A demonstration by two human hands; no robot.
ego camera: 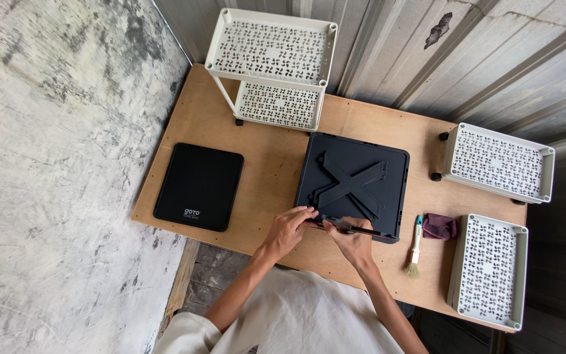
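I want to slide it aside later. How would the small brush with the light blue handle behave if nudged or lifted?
The small brush with the light blue handle looks slim, so probably light. Its rounded handle may roll a little on the smooth wooden tabletop if pushed sideways. The pale bristles would likely bend rather than resist, so pushing at the handle seems surer.
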